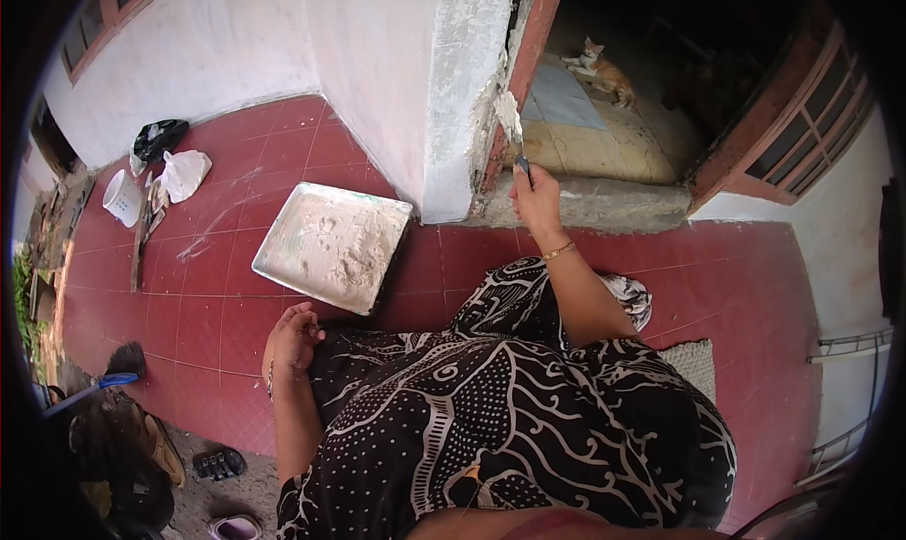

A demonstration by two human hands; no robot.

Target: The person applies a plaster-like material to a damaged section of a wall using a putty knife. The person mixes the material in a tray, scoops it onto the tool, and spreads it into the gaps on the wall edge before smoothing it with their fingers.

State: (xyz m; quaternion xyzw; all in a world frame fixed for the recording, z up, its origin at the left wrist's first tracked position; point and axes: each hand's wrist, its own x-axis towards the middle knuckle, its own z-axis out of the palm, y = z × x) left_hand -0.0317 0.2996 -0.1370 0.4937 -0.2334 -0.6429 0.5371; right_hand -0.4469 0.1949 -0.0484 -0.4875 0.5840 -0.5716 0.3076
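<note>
My right hand [536,196] grips a putty knife [522,162], its blade up against the door jamb and carrying pale filler [509,115] where the plaster edge is rough. My left hand [294,342] is low beside my patterned clothing, fingers curled; whether anything is inside them I cannot make out. Just beyond it, on the red tiled floor, lies a shallow metal tray [269,261] with pale, lumpy filler spread in it.
An orange-and-white cat [613,75] lies inside the doorway past a concrete sill [585,210]. Left are a white bucket [121,200], bags [184,177], a wooden stick [142,247], a brush [118,375] and footwear [217,463]. A mat [689,361] lies right.
</note>
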